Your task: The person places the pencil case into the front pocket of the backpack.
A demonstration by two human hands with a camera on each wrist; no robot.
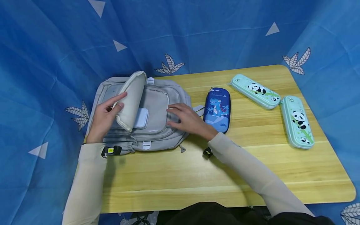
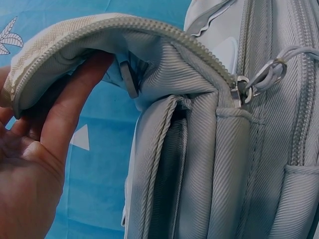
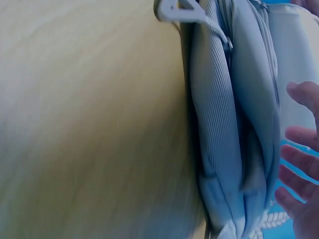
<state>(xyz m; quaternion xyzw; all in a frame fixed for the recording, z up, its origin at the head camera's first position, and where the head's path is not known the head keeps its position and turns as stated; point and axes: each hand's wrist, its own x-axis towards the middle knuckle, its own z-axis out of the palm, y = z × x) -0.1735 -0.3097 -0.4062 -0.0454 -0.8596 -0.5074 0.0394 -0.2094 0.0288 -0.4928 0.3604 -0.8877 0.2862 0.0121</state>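
Observation:
A grey backpack (image 1: 157, 136) lies on the table, its front pocket unzipped. With thumb and fingers my left hand (image 1: 104, 117) holds the pocket's folded-back flap (image 1: 131, 101), whose pale lining faces up. In the left wrist view the fingers (image 2: 75, 104) reach inside the flap's curved zipper edge (image 2: 114, 22). A white rounded rectangle (image 1: 142, 118) shows under the flap; what it is I cannot tell. Over the pocket's right side is my right hand (image 1: 187, 118), fingers spread and holding nothing. Whether it touches the fabric is unclear.
Right of the backpack lies a dark blue dinosaur pencil case (image 1: 217, 109). Two mint-green panda pencil cases (image 1: 254, 90) lie farther right on the wooden table (image 1: 168, 181). Blue patterned cloth (image 1: 211, 37) hangs behind and at the sides.

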